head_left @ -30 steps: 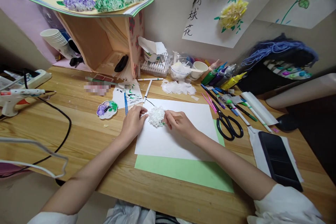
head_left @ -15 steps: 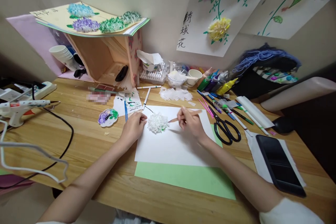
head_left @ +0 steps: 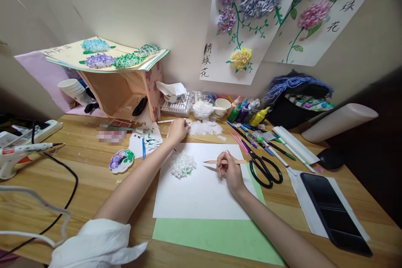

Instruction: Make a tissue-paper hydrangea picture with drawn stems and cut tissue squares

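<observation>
Pencil [head_left: 212,162], brown and pointed, is gripped in the bent fingers of the right hand [head_left: 230,171], its tip aimed left over the white sheet [head_left: 201,197]. White paper shows between that tip and the fluffy white flower [head_left: 182,165], which lies on the sheet's left part, inside its edge. A green sheet [head_left: 201,234] sticks out along the near and right edges; near it, bare wood runs toward the front of the table [head_left: 109,180]. Black-handled scissors [head_left: 266,171] crowd the right side. The left hand [head_left: 178,130] reaches past the sheet's far edge, its fingertips at the torn white pieces [head_left: 204,128]; whether they pinch one, I cannot tell. Behind the pieces, a clear bowl [head_left: 202,113] holds more white scraps, with a paper cup [head_left: 222,109] just beside it, its contents too hard to make out. A clear case [head_left: 176,111] holds rows of white items. Left of the left forearm, a scalloped palette [head_left: 122,161] carries purple and green paint.
</observation>
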Tool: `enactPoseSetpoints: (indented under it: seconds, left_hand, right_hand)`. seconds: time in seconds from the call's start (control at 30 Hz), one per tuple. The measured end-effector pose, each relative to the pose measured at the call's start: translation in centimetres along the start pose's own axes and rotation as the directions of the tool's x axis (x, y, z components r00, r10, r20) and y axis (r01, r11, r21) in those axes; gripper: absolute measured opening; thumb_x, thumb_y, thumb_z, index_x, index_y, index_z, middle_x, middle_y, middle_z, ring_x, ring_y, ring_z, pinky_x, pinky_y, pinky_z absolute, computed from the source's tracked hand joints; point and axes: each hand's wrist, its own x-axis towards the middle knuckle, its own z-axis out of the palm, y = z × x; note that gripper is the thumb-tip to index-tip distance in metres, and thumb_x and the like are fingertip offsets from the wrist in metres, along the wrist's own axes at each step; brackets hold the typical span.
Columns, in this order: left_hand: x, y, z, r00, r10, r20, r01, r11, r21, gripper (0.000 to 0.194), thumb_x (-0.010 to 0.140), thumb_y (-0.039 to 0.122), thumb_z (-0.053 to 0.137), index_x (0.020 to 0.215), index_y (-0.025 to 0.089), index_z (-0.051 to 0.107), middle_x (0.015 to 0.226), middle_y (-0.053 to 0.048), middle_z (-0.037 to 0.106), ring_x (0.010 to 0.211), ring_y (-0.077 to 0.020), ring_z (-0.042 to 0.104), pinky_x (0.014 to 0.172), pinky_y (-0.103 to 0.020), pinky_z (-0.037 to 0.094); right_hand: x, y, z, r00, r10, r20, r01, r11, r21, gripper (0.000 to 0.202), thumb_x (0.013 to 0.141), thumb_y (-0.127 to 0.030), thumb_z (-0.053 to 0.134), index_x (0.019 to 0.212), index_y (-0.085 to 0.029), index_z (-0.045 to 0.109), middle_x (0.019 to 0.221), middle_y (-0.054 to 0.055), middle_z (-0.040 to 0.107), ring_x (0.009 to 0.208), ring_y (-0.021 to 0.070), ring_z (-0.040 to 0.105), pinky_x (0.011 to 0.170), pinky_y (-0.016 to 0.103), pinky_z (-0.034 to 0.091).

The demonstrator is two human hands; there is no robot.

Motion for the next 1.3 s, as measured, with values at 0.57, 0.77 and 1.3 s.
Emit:
enactPoseSetpoints:
  seconds: [0.57,0.77,1.3]
  left_hand:
    - [-10.8,2.6,-6.2,0.852,0.384,0.357,-0.255,0.898,-0.357,0.019,0.080,0.039,0.057,0.077,0.021,0.064,0.084,-0.002,0.064,0.082,-0.0177,0.056,0.076,-0.028,0.042]
    - [-13.5,2.0,-2.7,0.932,0.233,0.276,-0.230,0.972,-0.040,0.012,0.077,0.030,0.059,0.072,0.021,0.064,0.083,-0.005,0.059,0.087,-0.0234,0.052,0.070,-0.033,0.041]
    - [-13.5,1.5,-2.3,0.989,0.121,0.085,-0.125,0.991,0.048,0.017,0.084,0.033,0.049,0.078,0.020,0.058,0.081,-0.004,0.059,0.081,-0.0205,0.055,0.066,-0.031,0.040]
  right_hand:
    - [-1.2,-0.3,-0.4,0.978,-0.189,-0.089,0.180,0.978,-0.102,0.046,0.090,-0.051,0.030,0.059,-0.022,0.046,0.044,-0.003,0.044,0.039,0.0112,0.041,0.041,0.025,0.031]
    - [-2.5,-0.1,-0.7,0.977,-0.148,0.156,0.170,0.976,-0.139,0.054,0.089,-0.054,0.027,0.050,-0.021,0.047,0.040,-0.002,0.039,0.035,0.0108,0.033,0.037,0.026,0.024]
    - [-2.4,-0.9,0.4,0.855,-0.076,0.513,0.345,0.823,-0.452,0.036,0.096,-0.037,0.029,0.075,-0.020,0.053,0.065,0.000,0.054,0.061,0.0124,0.052,0.066,0.026,0.041]
